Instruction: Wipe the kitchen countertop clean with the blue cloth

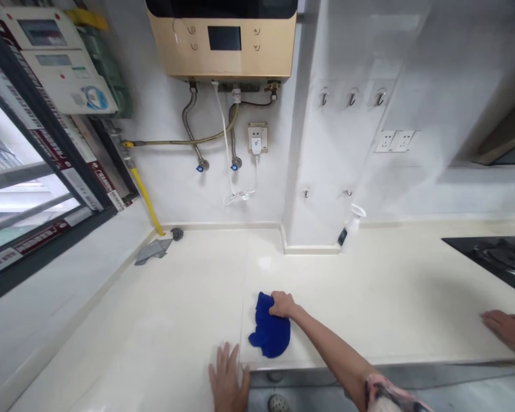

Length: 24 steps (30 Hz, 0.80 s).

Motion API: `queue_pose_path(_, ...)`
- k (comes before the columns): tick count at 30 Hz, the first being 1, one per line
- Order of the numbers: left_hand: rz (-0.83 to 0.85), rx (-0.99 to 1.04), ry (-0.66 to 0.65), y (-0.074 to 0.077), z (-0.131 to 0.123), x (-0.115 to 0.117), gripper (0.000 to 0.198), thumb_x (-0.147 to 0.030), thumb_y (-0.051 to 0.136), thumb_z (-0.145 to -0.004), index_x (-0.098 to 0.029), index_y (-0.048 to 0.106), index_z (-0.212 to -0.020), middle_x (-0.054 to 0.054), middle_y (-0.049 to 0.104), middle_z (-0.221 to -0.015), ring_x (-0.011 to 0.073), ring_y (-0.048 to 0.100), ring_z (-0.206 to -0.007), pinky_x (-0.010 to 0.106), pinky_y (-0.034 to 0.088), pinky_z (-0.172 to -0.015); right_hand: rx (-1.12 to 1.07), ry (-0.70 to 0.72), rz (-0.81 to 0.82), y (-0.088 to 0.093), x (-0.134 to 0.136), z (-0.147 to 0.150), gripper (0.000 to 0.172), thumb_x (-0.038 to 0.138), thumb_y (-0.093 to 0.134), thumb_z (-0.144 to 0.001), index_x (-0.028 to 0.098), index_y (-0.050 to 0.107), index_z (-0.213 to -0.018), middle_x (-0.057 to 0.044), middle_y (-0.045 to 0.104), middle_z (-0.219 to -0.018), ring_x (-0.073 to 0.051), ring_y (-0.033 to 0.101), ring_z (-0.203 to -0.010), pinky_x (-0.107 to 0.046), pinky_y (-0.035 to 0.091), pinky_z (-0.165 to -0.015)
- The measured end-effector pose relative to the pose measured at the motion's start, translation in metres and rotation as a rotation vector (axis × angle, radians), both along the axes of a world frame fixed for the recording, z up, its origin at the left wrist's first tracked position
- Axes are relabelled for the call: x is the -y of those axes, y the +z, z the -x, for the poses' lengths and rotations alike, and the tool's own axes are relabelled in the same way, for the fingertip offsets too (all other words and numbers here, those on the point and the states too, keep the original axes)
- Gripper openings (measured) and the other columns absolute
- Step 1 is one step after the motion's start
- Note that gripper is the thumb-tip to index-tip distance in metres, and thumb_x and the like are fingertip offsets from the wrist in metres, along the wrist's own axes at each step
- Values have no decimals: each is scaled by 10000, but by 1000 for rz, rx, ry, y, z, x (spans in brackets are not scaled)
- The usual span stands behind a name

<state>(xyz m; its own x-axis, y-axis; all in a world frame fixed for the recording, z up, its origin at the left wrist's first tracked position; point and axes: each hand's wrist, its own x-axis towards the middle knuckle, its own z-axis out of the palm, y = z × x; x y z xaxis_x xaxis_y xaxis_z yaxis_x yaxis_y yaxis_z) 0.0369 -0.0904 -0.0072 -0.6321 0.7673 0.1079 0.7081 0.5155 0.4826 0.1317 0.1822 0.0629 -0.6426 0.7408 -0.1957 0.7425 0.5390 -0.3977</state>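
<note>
A crumpled blue cloth [273, 332] lies on the cream countertop [189, 309] beside the inside corner of its front edge. My right hand [283, 304] is closed on the cloth's upper right part, the arm reaching in from the lower right. To the left and nearer the front, my left hand [228, 377] rests on the counter with its fingers spread and nothing in it. Some of my right fingers are hidden by the hand itself.
Another person's hand [506, 332] rests on the counter at far right, below a black gas hob [504, 257]. A white spray bottle [351, 229] stands by the wall column. A grey cloth [153, 250] and a scouring ball [177, 233] lie in the back left corner.
</note>
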Motion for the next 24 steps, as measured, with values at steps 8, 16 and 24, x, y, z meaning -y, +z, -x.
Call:
queue_pose_path(8,60,343,-161,30,-2,-49,761,-423,445,-899,-82,324,-1568,197,381,-1668,320,247,-1593,587,131,-1339,-385,171,90,62,-2,-29,195,167,524,-816,213,691,-906,13,736,-863,-176,697,-817,-246,522,-729)
queue_pose_path(16,-249,510,-6,66,18,-57,816,-581,426,-906,-88,315,-1547,216,382,-1664,309,364,-1550,532,304,-1312,-791,323,-204,145,-13,-11,357,117,470,-866,246,659,-1140,-17,697,-1012,-191,638,-966,-299,505,-888)
queue_pose_path(24,-151,213,106,20,69,31,762,-605,410,-889,-125,472,-1477,166,490,-1609,348,304,-1575,606,289,-1316,-282,615,-455,10,62,-34,371,28,610,-727,176,616,-1067,-89,692,-995,-244,547,-884,-341,464,-759)
